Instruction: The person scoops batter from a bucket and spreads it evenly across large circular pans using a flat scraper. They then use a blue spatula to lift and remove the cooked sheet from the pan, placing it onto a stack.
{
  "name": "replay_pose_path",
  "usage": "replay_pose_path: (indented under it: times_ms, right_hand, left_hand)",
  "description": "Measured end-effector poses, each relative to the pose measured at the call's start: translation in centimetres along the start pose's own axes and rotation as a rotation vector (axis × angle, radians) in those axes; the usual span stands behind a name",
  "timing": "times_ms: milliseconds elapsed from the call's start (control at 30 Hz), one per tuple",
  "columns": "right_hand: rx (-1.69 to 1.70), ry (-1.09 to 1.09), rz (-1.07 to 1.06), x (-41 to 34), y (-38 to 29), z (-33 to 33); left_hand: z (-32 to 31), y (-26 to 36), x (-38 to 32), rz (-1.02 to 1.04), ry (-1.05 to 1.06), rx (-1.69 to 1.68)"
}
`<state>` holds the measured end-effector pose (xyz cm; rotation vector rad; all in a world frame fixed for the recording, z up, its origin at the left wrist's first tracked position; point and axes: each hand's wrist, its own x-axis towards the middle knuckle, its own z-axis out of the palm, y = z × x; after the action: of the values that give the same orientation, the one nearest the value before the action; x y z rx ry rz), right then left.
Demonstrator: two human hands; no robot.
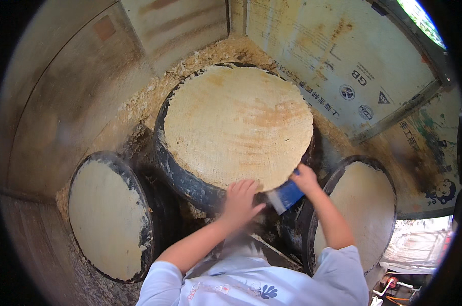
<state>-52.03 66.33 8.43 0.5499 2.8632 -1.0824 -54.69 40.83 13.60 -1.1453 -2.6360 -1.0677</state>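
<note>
In front of me is a large round dark griddle [163, 164] covered by a thin pale flatbread sheet [231, 126], browned in patches, with a ragged rim. My left hand [241, 201] rests its fingertips on the sheet's near edge; its thumb sticks out to the side, apart from the fingers. My right hand [305, 179] grips a blue scraper [288, 194] with a pale edge. That tool lies against the near right rim of the sheet, and its handle is mostly covered by my fingers.
Two more dark round griddles with pale sheets stand at the left [104, 220] and right [362, 214]. Stained wall panels [330, 57] enclose the space, some bearing print. Crumbly flakes [150, 95] are heaped behind the middle griddle. Pipes [391, 287] show at the lower right.
</note>
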Motion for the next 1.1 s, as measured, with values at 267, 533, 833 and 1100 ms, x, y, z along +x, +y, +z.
replay_pose_path:
  times_ms: [267, 533, 833, 1100]
  right_hand:
    - [0.492, -0.058, 0.137, -6.2, -5.9, 3.3]
    - [0.595, -0.213, 0.247, -11.4, -7.0, -1.1]
    - [-0.293, 0.19, -0.761, -3.9, -9.0, 5.0]
    - [-0.444, -0.027, -0.56, 6.2, -11.9, 16.9]
  left_hand:
    - [2.6, -0.9, 5.7, 0.181, 0.257, 0.194]
    - [-3.3, -0.3, 10.1, 0.275, 0.423, 0.245]
    - [-3.1, 1.2, 9.9, 0.302, 0.386, 0.215]
    - [-3.4, 1.6, 11.3, 0.344, 0.354, 0.248]
